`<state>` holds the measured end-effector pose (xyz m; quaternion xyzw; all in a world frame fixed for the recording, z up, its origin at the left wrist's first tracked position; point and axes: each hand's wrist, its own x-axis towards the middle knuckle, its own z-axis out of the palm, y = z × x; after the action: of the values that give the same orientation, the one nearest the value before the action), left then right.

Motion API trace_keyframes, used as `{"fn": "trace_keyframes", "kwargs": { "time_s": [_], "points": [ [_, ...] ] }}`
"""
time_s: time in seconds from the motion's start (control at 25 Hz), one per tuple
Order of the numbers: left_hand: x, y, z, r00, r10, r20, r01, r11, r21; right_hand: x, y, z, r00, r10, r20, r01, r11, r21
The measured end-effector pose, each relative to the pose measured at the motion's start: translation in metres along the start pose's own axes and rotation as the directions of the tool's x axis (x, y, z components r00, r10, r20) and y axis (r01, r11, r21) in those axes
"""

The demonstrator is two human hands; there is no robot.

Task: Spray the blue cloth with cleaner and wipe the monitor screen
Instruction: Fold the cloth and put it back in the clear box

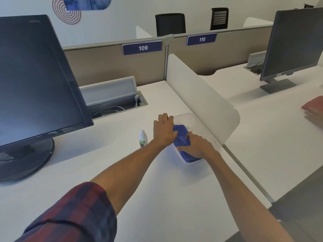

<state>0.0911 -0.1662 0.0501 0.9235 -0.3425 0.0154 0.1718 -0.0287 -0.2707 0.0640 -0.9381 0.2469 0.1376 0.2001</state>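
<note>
A blue cloth (181,135) lies bunched inside a clear plastic box (192,162) on the white desk, beside the frosted divider. My right hand (198,145) presses into the cloth, fingers closed on its folds. My left hand (164,131) rests flat over the box's left edge, its thumb touching the cloth. A small white spray bottle (143,137) with a green label stands upright just left of my left hand. The dark monitor (35,81) on its round black base stands at the far left, its screen off.
A frosted divider (206,95) runs right of the box. Behind the monitor an open cable tray (115,100) is sunk into the desk. A second monitor (295,44) stands on the neighbouring desk, and a red object (312,105) lies at the right edge.
</note>
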Motion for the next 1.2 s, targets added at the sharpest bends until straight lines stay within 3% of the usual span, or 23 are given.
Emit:
{"fn": "trace_keyframes", "kwargs": {
  "time_s": [0.12, 0.24, 0.4, 0.52, 0.64, 0.72, 0.88, 0.96, 1.08, 1.2],
  "points": [
    [-0.003, -0.004, -0.001, 0.995, 0.064, -0.075, -0.063, 0.998, 0.025, 0.000, 0.005, 0.004, 0.998, -0.024, 0.057, 0.026, 0.999, -0.038],
    [-0.003, -0.005, 0.000, 1.000, 0.005, -0.028, -0.006, 1.000, -0.015, 0.000, 0.004, 0.001, 0.998, -0.033, -0.060, 0.030, 0.998, -0.055],
    [-0.010, -0.004, 0.002, 0.997, -0.078, 0.000, 0.077, 0.988, -0.133, 0.003, 0.003, 0.004, 0.994, -0.064, 0.087, 0.068, 0.996, -0.053],
    [-0.013, -0.005, 0.004, 0.995, -0.095, -0.019, 0.092, 0.987, -0.131, 0.000, 0.002, 0.004, 0.999, -0.023, -0.049, 0.018, 0.995, -0.098],
    [-0.012, -0.005, 0.008, 0.994, -0.104, -0.020, 0.101, 0.988, -0.114, -0.002, -0.001, 0.009, 1.000, -0.021, -0.005, 0.021, 0.991, -0.129],
    [-0.013, -0.004, 0.009, 0.997, -0.078, -0.026, 0.074, 0.990, -0.124, -0.005, -0.002, 0.004, 0.998, -0.035, -0.054, 0.027, 0.991, -0.130],
    [-0.041, -0.018, 0.002, 0.987, 0.013, -0.161, -0.052, 0.968, -0.246, -0.013, -0.026, -0.008, 0.907, -0.065, -0.416, 0.109, 0.991, 0.083],
    [-0.086, -0.057, -0.014, 0.950, -0.002, -0.314, -0.067, 0.975, -0.210, -0.020, -0.074, 0.004, 0.848, -0.153, -0.507, 0.278, 0.944, 0.179],
    [-0.124, -0.075, -0.012, 0.936, 0.075, -0.345, -0.144, 0.973, -0.179, -0.014, -0.097, 0.010, 0.826, -0.227, -0.515, 0.408, 0.872, 0.270],
    [-0.150, -0.086, -0.004, 0.955, 0.083, -0.286, -0.124, 0.984, -0.129, 0.000, -0.107, 0.018, 0.867, -0.263, -0.423, 0.387, 0.890, 0.240]
  ]
}}
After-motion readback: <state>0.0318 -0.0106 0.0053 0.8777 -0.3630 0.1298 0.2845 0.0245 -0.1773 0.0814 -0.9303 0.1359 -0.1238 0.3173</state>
